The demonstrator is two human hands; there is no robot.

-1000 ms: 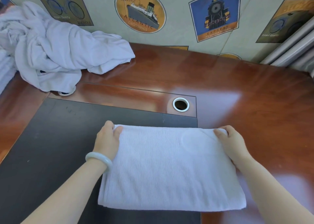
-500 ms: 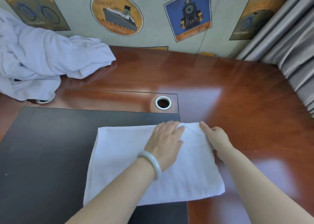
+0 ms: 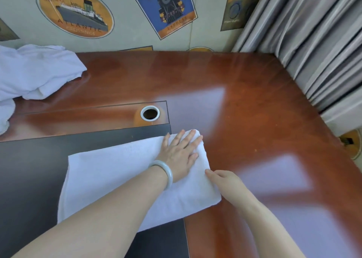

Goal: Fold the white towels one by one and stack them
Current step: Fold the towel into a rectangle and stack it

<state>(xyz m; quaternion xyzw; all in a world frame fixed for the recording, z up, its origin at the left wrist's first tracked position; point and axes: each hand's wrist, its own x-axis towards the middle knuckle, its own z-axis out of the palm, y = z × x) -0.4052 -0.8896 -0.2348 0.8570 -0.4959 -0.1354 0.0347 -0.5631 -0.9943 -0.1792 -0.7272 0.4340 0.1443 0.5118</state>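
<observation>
The left hand (image 3: 180, 154) lies flat on the folded white towel (image 3: 117, 175). Its fingers are straight and a little spread, and it presses the cloth down near the far right corner. A pale green bangle (image 3: 163, 172) sits on that wrist.

The right hand (image 3: 225, 179) is at the towel's right edge, with its fingers loosely bent. One fingertip (image 3: 208, 172) touches the edge. I cannot tell whether the other fingers pinch the cloth or only rest beside it.

The towel lies spread in a rough rectangle close to the person. Most of it is on a black mat (image 3: 29, 169), and its right end reaches onto the bare wood of the glossy reddish-brown table (image 3: 254, 120). A loose pile of white towels (image 3: 35, 71) sits at the far left of the table, well apart from the folded one. A round cable hole (image 3: 150, 113) with a metal ring is set in the table just beyond the towel.

On the wall behind, a round orange poster (image 3: 75, 13) shows a ship and reads "GREAT ATLANTIC CROSSINGS". A blue poster (image 3: 166, 9) shows a locomotive, with "EXPRESS" on its orange band; the smaller line under it is too blurred to read. A third poster (image 3: 237, 7) is partly hidden by a grey curtain (image 3: 313, 32), and its small writing is not legible.
</observation>
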